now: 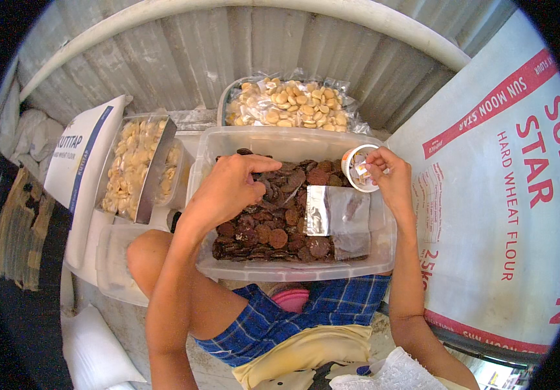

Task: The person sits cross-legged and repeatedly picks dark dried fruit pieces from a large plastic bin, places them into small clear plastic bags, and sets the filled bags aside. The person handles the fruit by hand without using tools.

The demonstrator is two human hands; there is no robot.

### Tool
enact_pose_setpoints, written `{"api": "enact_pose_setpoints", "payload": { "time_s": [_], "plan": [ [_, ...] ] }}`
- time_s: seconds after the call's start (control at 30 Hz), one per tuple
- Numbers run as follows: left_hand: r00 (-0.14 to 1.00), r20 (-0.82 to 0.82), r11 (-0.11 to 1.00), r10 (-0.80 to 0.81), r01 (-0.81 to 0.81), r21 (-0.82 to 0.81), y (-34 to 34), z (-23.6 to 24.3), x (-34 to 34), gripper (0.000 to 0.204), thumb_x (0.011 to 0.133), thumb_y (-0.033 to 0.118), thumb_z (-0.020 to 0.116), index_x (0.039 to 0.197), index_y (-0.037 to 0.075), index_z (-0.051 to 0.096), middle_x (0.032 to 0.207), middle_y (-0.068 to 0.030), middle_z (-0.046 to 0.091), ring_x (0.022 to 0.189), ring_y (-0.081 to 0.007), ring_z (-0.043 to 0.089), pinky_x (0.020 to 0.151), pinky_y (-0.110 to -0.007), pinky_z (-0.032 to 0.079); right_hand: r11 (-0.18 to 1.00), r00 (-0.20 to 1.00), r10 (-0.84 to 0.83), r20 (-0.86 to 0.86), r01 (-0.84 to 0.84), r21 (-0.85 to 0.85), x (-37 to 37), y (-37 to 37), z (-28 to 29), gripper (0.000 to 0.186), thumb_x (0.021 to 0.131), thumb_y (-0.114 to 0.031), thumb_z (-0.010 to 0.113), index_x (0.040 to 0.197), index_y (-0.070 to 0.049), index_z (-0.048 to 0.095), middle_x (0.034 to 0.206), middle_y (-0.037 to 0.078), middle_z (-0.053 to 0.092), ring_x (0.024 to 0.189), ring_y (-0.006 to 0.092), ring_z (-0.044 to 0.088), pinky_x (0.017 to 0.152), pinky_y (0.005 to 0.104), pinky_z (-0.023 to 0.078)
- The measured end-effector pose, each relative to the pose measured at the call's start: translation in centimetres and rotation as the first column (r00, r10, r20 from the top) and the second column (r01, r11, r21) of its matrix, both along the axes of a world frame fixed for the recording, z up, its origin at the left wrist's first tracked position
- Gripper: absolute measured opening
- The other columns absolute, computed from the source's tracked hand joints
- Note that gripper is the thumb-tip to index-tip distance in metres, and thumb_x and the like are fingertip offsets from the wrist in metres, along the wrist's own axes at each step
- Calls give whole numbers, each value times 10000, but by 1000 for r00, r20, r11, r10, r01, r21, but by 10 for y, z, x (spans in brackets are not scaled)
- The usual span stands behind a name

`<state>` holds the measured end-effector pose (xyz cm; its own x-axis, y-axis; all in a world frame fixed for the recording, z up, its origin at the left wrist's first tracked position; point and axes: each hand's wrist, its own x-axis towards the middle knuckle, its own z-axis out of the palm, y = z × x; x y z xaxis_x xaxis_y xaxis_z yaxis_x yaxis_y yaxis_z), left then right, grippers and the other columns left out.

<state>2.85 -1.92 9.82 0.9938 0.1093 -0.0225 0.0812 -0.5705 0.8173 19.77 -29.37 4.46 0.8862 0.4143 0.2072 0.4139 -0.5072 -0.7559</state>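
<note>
A clear plastic bin (293, 268) full of dark brown round cookies (270, 227) sits in front of me. My left hand (231, 185) hovers over the cookies at the left, index finger stretched out and thumb apart, with nothing visible in its grasp. At the bin's far right corner stands a tilted white tub (362, 185) holding small white packets (358, 170). My right hand (387, 175) reaches to its mouth, thumb and fingertips pinched on a small white packet. Silver foil pouches (338, 211) lie flat on the cookies, below the tub.
Behind the bin is another container of bagged pale round cookies (286, 104). More pale cookies fill a box (130, 169) at the left, beside a white flour sack (75, 156). A large white sack with red bands (475, 195) rises at the right. Corrugated metal wall (202, 65) stands behind.
</note>
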Motion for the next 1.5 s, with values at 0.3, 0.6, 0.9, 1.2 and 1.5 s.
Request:
{"api": "enact_pose_setpoints", "payload": {
  "time_s": [0.3, 0.6, 0.9, 1.2, 1.5],
  "plan": [
    [994, -94, 993, -52, 41, -115, 0, 2, 0, 472, 768, -34, 591, 1220, 64, 685, 943, -72, 716, 653, -89, 631, 593, -247, 526, 954, 978, 198, 60, -206, 216, -64, 39, 57, 100, 830, -8, 708, 920, -37, 676, 955, 11, 670, 739, 77, 557, 601, 231, 455],
    [999, -49, 967, -20, 7, -256, 2, 8, -9, 396, 817, 3, 562, 1188, 38, 695, 926, -49, 708, 684, -85, 634, 597, -241, 524, 781, 757, 621, 202, -619, -85, -83, 69, 43, 136, 861, -114, 702, 939, -14, 653, 875, 111, 623, 742, 263, 592, 656, 347, 471],
    [927, 298, 964, -228, 171, 205, 13, 20, -16, 353, 815, 357, 769, 1066, 110, 753, 1308, -165, 577, 1136, -262, 566, 964, -394, 444, 725, 688, 688, 231, -669, -165, -87, 80, 85, 130, 862, -100, 652, 890, 2, 576, 862, 177, 535, 855, 385, 566, 755, 462, 475],
    [894, 344, 938, -288, 191, 290, 0, 44, -58, 147, 785, 111, 699, 912, 46, 733, 1022, -110, 700, 1009, -315, 637, 898, -414, 497, 671, 632, 712, 307, -741, -31, -112, 74, 121, 165, 774, -17, 728, 928, -22, 670, 1046, 118, 605, 781, 238, 593, 740, 340, 514],
    [752, 512, 751, 414, -601, 275, 64, 94, -225, 129, 832, 73, 709, 948, 35, 751, 944, -90, 729, 843, -218, 694, 763, -318, 540, 799, 794, 585, 164, -599, 52, -105, 56, 98, 149, 797, 37, 700, 935, -17, 714, 968, 89, 665, 851, 161, 624, 702, 265, 520]
  ]
}}
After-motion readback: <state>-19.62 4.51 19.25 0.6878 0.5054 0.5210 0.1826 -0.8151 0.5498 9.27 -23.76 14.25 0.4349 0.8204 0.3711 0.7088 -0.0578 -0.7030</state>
